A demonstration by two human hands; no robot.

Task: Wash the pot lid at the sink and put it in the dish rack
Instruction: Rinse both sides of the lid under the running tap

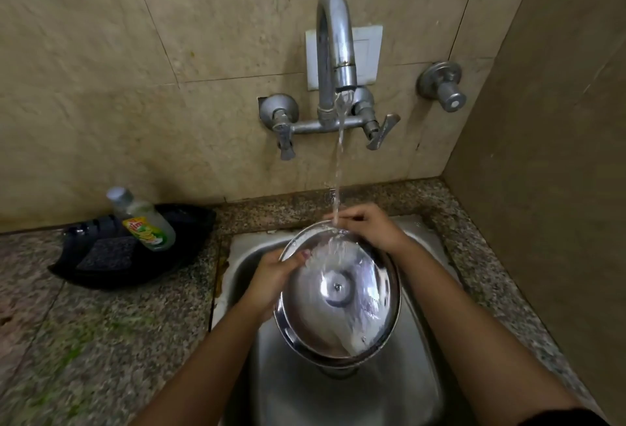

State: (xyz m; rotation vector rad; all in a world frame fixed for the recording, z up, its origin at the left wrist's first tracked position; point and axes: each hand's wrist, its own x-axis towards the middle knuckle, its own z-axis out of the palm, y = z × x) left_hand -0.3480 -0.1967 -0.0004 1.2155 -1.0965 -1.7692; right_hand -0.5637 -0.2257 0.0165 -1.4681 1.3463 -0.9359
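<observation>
Steel pot lid (338, 297), knob hidden, between both hands.

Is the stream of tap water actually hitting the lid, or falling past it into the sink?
Touching. The head view shows the water stream landing on the far part of the pot lid, beside the right hand, and fanning out across the lid's surface.

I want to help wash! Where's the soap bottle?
The soap bottle lies tilted in the black tray on the counter, left of the sink.
</observation>
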